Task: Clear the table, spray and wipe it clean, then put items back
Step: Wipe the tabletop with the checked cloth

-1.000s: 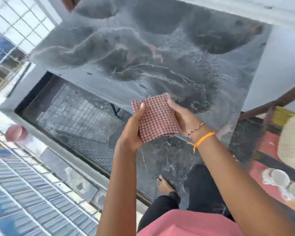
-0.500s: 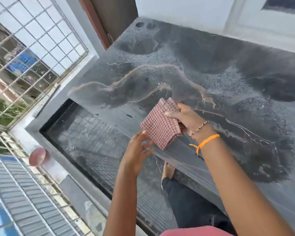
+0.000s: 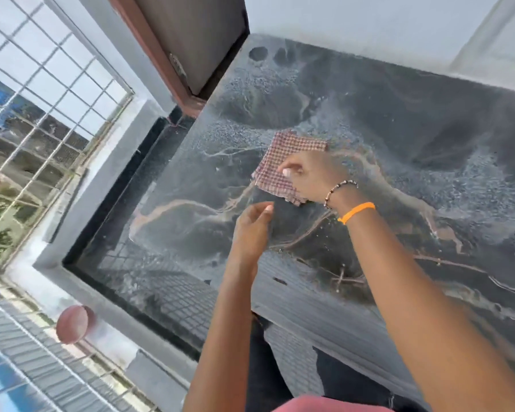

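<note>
A dark marble-patterned table top (image 3: 414,150) fills the right and centre, speckled with spray droplets. A folded red-and-white checked cloth (image 3: 283,162) lies flat on it near the middle. My right hand (image 3: 312,176), with a bead bracelet and an orange band at the wrist, presses down on the cloth. My left hand (image 3: 253,230) hovers just below the cloth, fingers loosely curled, holding nothing.
A brown door frame (image 3: 158,55) stands at the table's far left corner. A metal window grille (image 3: 42,114) runs along the left. A reddish round object (image 3: 72,324) sits on the grey ledge lower left. White wall (image 3: 369,25) backs the table.
The cloth went from being held in both hands in the air to lying on the table. My left hand let go of it. My right hand pushed it forward onto the wet surface.
</note>
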The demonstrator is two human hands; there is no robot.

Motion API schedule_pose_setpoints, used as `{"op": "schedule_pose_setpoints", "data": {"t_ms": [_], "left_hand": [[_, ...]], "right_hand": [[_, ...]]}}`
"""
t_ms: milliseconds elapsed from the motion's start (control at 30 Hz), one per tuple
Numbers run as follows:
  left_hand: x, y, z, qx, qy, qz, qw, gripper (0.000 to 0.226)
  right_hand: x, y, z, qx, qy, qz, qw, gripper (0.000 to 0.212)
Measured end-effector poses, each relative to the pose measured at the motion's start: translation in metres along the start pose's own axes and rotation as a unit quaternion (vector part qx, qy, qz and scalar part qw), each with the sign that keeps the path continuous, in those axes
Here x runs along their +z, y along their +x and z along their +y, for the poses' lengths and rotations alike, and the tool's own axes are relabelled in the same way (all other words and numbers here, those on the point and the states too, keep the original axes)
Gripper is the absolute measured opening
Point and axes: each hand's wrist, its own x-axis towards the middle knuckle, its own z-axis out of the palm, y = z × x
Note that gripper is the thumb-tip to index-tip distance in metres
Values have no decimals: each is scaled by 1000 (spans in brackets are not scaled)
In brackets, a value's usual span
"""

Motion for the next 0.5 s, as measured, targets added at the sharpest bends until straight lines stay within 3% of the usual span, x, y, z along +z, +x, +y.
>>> {"op": "schedule_pose_setpoints", "data": {"t_ms": [133, 300, 500], "left_hand": [[-27, 53, 13, 32, 50, -19, 998, 15], [-86, 115, 32, 63, 125, -84, 987, 19], [-167, 162, 39, 72, 111, 3, 991, 23]], "right_hand": [[35, 26, 9, 79, -33, 110, 990, 33], [95, 56, 0, 219, -146, 123, 957, 62], [150, 87, -75, 175, -205, 135, 953, 65]]}}
